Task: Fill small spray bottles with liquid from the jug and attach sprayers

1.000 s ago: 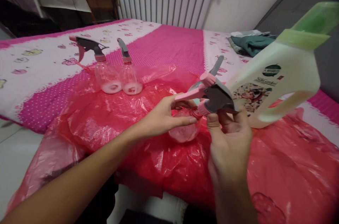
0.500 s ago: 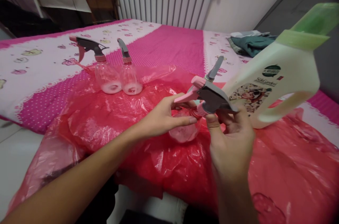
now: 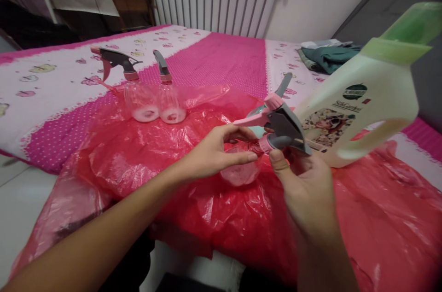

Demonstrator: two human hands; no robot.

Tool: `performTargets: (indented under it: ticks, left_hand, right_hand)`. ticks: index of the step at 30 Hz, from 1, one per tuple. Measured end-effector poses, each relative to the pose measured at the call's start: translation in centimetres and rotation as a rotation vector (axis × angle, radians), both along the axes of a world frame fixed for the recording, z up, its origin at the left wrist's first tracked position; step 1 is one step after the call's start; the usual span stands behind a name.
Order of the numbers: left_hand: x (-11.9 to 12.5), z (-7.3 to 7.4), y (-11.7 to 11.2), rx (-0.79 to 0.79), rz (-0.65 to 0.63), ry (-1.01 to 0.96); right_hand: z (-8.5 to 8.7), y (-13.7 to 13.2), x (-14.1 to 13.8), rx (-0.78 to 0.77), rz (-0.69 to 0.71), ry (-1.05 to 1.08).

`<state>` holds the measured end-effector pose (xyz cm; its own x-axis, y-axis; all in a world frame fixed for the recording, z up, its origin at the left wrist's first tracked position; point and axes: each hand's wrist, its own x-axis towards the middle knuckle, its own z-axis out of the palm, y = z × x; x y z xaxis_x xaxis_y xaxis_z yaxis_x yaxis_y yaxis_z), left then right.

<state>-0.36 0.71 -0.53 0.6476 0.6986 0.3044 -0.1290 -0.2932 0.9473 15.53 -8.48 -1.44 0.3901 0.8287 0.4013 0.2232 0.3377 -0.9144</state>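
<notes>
Steadying a tilted spray bottle (image 3: 241,171) with the left hand (image 3: 231,149), curled partway around the neck, between the near and far edges of the red plastic sheet (image 3: 152,156). Gripping the spray head (image 3: 285,121) by its grey back and pink collar in the half-closed right hand (image 3: 307,177), with the collar at the bottle's neck; unable to tell how tightly screwed on. Standing upright near the sheet's far left corner, a second spray bottle (image 3: 141,102) just beside a third spray bottle (image 3: 171,104). Near the sheet's far right corner, a white jug (image 3: 383,91) with a green cap (image 3: 414,25).
</notes>
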Motion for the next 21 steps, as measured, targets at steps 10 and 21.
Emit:
performTargets:
  ticks: [10,21]
  left_hand:
    - [0.0,0.0,0.0,0.038,-0.005,0.012]
    - [-0.2,0.1,0.0,0.055,-0.014,0.005]
  right_hand:
    - [-0.2,0.1,-0.4,0.017,-0.01,0.028]
    - [0.8,-0.4,-0.4,-0.019,-0.066,-0.126]
